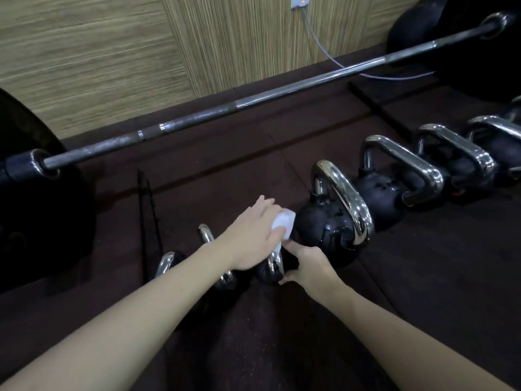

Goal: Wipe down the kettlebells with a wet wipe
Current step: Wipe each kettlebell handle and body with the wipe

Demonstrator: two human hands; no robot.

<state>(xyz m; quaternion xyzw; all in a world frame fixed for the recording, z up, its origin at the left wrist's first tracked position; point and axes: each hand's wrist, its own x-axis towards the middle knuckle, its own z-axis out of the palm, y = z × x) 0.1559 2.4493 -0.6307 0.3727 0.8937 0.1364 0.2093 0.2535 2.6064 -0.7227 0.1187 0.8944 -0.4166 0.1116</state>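
A row of black kettlebells with chrome handles runs across the dark rubber floor (423,249) from 6 o'clock up toward 2 o'clock. The left hand (251,235) pinches a crumpled white wet wipe (283,225) and presses it against the left side of the large kettlebell (332,221), whose black shell looks wet and shiny. The right hand (306,263) sits just beside it at 5 o'clock, one finger pointing at the wipe's lower edge; its other fingers seem curled, though I cannot tell if they grip anything. Smaller kettlebells (220,266) lie partly under the forearms. A loaded barbell (225,108) crosses at 12 o'clock, well apart, leaving open floor between. No lettering is readable on anything.
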